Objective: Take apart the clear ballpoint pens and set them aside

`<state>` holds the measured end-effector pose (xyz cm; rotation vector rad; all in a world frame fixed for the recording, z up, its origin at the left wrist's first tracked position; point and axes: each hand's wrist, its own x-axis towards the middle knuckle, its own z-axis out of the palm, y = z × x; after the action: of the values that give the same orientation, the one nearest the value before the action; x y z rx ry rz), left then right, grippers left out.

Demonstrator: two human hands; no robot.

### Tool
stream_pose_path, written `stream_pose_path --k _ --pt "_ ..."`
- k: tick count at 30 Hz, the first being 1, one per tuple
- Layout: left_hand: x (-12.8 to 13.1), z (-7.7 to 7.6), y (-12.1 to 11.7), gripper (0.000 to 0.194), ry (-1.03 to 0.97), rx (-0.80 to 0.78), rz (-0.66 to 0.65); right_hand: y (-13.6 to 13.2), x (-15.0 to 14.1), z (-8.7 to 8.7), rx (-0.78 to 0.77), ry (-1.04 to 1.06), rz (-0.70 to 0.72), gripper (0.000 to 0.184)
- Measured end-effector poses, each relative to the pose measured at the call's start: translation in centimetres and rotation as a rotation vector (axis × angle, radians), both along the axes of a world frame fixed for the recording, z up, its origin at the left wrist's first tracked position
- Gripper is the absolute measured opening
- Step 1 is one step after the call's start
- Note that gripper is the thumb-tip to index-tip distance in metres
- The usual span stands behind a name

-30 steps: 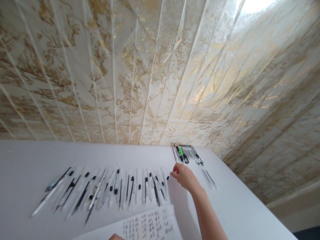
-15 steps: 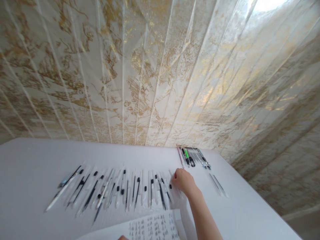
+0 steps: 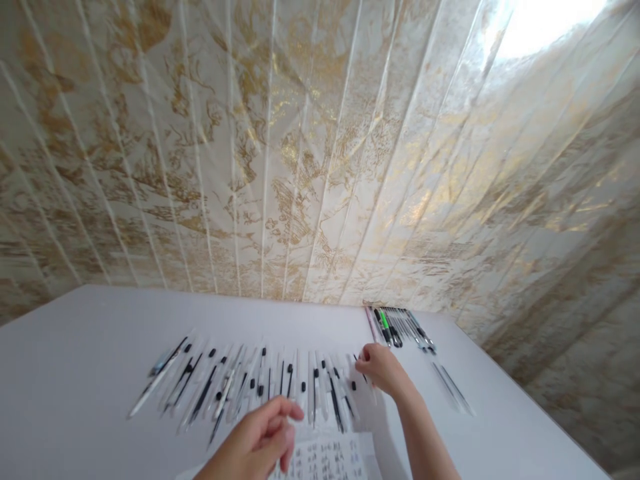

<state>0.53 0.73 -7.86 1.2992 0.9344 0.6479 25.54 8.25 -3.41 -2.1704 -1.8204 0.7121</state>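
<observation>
A long row of disassembled pens (image 3: 230, 380), with clear barrels, dark refills and black caps, lies across the white table. My right hand (image 3: 383, 368) is at the row's right end, its fingers pinched together. A thin dark stick (image 3: 365, 377) shows beside the fingertips; whether they hold it I cannot make out. Over the near side of the row hovers my left hand (image 3: 257, 433), fingers loosely bent and apart, nothing seen in them. Below and partly behind it is a sheet of paper (image 3: 330, 460) with handwritten columns.
At the back right lies a group of pens and thin refills (image 3: 400, 327), among them a bright green pen (image 3: 385, 319). Two thin sticks (image 3: 453, 387) lie to the right. A gold-patterned curtain (image 3: 300, 167) borders the white table (image 3: 125, 313).
My left hand has risen into view from the bottom edge, over the paper. My right hand stays at the row's right end, where a dark stick now shows. The view has shifted slightly.
</observation>
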Motion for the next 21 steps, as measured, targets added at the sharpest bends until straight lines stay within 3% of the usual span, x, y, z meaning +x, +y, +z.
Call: stream_pose_path --k 4,9,13,17,21 --pt "1.4 2.4 3.1 0.048 -0.109 0.121 0.217 -1.6 -3.1 2.3 0.001 0.463 0.193 0.018" --pt "0.6 3.6 4.2 0.052 -0.117 0.139 0.243 -3.3 -8.4 1.6 -0.138 0.893 0.337 0.037" --pt "-2.0 5.1 4.4 0.051 -0.101 0.107 0.285 -3.9 -10.5 0.7 -0.229 1.272 0.278 0.029" --pt "-5.3 7.4 5.0 0.047 -0.164 0.145 0.517 -4.5 -12.2 0.2 -0.298 1.708 0.120 0.023" --pt "-7.6 8.4 5.4 0.044 -0.210 0.167 0.603 -5.5 -14.4 -0.4 -0.590 1.933 0.087 0.030"
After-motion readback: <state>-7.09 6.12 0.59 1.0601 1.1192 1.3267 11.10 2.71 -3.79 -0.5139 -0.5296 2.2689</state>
